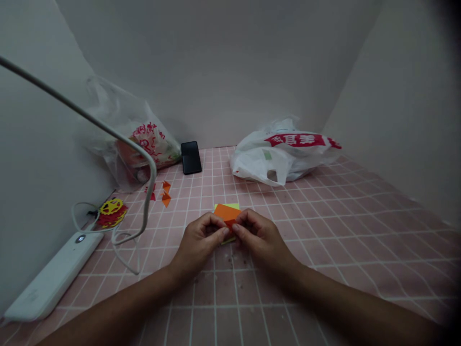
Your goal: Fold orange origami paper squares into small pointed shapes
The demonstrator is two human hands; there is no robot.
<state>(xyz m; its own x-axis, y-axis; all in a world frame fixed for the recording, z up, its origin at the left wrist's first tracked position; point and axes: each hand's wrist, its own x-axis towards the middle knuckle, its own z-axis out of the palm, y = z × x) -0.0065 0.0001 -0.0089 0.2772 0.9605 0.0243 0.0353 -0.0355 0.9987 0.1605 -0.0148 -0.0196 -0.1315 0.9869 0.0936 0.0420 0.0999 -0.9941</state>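
In the head view, two plastic bags stand toward the far edge of the pink tiled worktop (345, 230): a clear bag with red print (153, 144) in the far left corner, with something orange-red and a bit of green dimly visible through its film, and a white bag (259, 163) with a red band, right of the middle, whose contents are hidden. A black phone (191, 157) is just beside the clear bag, near the far edge. Closer in lie two small orange pieces (166, 199) and red pieces (153, 195); along the left edge are a yellow and red pile of cut-outs (112, 211) and a long white device (54, 278), with a pale cable (108, 127) arching above. The orange paper (226, 212) is around mid-worktop, between the fingertips of both hands and extending beyond them toward the far edge; a yellow sheet (235, 206) shows behind and below it, though whether they touch I cannot tell. The left hand (196, 235) pinches the paper's near part between thumb and forefinger, and the right hand (261, 235) does likewise, the two sets of fingertips close together.
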